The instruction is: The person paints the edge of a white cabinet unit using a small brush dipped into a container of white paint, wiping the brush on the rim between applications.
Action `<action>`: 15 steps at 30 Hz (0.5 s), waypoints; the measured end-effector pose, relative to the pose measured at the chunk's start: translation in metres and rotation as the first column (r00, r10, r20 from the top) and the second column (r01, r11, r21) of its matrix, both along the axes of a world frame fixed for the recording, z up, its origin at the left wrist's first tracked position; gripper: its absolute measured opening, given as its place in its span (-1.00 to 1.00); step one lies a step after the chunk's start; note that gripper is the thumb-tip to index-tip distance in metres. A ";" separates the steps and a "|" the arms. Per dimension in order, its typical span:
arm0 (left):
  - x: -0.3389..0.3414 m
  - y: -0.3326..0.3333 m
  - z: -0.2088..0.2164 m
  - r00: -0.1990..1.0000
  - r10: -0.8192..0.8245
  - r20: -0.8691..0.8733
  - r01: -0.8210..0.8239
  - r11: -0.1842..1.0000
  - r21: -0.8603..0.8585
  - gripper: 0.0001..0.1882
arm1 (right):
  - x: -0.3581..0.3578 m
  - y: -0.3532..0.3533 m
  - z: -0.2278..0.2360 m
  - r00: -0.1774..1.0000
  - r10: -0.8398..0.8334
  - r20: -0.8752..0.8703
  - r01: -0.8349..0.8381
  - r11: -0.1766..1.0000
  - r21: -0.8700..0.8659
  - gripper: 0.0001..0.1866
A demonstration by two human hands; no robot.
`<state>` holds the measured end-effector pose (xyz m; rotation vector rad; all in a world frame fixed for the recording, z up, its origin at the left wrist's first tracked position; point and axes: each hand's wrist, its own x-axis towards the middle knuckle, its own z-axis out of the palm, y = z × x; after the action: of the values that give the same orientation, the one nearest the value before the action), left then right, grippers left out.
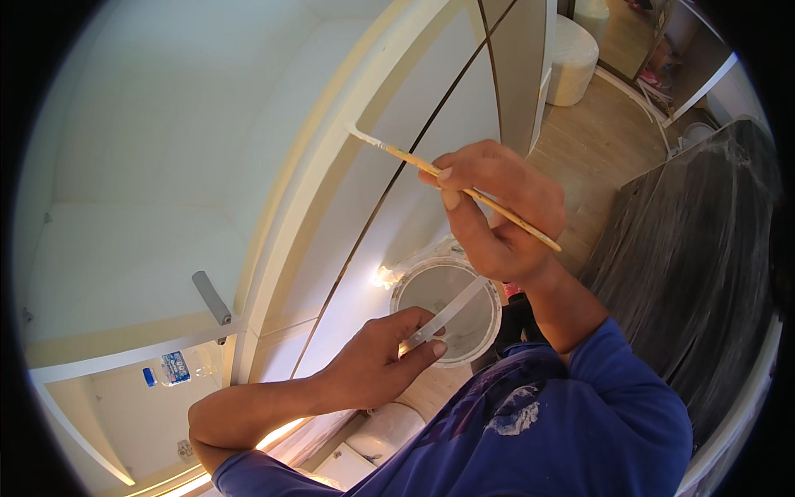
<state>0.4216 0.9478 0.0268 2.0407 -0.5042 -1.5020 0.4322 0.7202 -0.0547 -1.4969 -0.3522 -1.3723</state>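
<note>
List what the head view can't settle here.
- Brush bristles: too small against the white cabinet edge.
- Bucket contents: the flat stick and left hand cover part.
- Bottle on the lower shelf: too small, fill level unclear.
- Right hand hides the brush's middle.

I see a pale tan wooden paintbrush (464, 189) with a white-coated tip at upper centre. The paint bucket (447, 308) at centre is white, grey inside. My sleeves (580, 414) at the bottom are deep blue, smeared white. The cabinet (166, 166) at left is cream-white; a clear water bottle (172, 367) with a blue cap and label sits lower left.
</note>
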 end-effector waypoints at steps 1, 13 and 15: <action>0.000 0.000 0.000 1.000 0.007 -0.008 -0.007 1.000 0.006 -0.66 | -0.002 0.001 0.000 0.999 0.028 -0.014 -0.028 0.999 0.019 -0.70; 0.000 0.002 -0.004 1.000 0.021 -0.010 -0.021 1.000 -0.003 -0.67 | -0.001 -0.010 -0.005 0.996 0.046 -0.073 -0.037 0.993 0.114 -0.78; 0.000 0.002 -0.004 1.000 0.011 0.005 -0.011 1.000 -0.001 -0.67 | 0.000 -0.012 -0.004 0.997 0.036 -0.072 -0.027 0.991 0.129 -0.79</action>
<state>0.4216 0.9493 0.0228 2.0432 -0.4954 -1.4907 0.4323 0.7082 -0.0586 -1.4263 -0.2356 -1.2863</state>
